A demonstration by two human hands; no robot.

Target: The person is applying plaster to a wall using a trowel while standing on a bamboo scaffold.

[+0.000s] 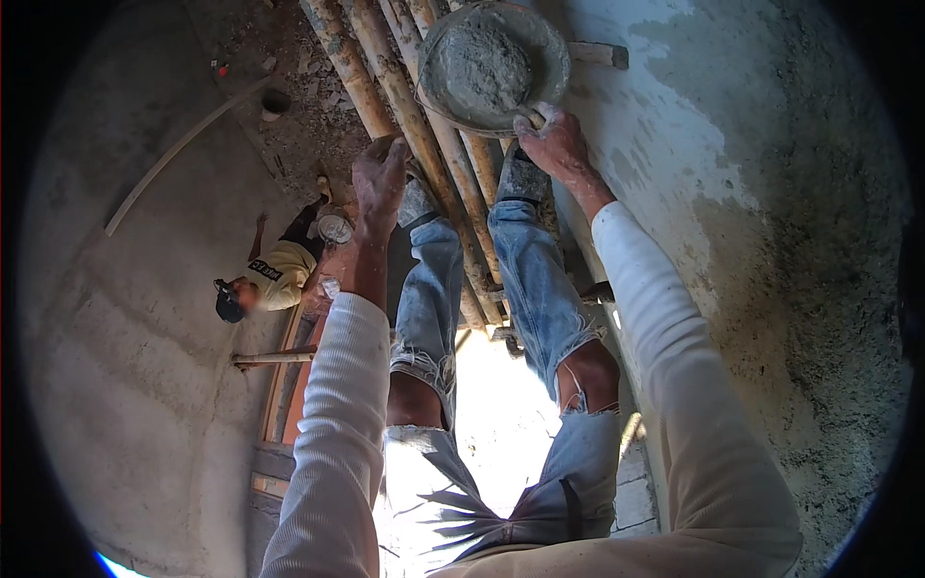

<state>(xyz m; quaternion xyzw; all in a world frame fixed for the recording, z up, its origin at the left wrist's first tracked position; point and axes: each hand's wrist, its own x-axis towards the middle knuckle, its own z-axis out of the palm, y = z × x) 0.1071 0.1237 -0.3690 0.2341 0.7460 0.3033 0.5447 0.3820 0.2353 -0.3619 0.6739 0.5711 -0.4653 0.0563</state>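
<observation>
A round grey bucket [446, 94] with a heap of wet mortar [485, 65] in it stands at the far end of the poles. My right hand [557, 146] is closed at its near rim, thumb and fingers bent over the edge. Left of the bucket and apart from it, my left hand [379, 183] is raised with the fingers curled in. Whatever lies inside that grip is hidden. Both hands look smeared with dried mortar. Under them, my mortar-caked shoes [521, 180] rest on the wooden poles [424, 106].
A plastered wall [732, 193] runs close along my right, damp in patches. Below on the left is another person [287, 265] beside a whitish bucket [335, 228]. Rubble [318, 72] covers the ground there, near a long pale strip [183, 149]. Bright gaps show beneath my legs.
</observation>
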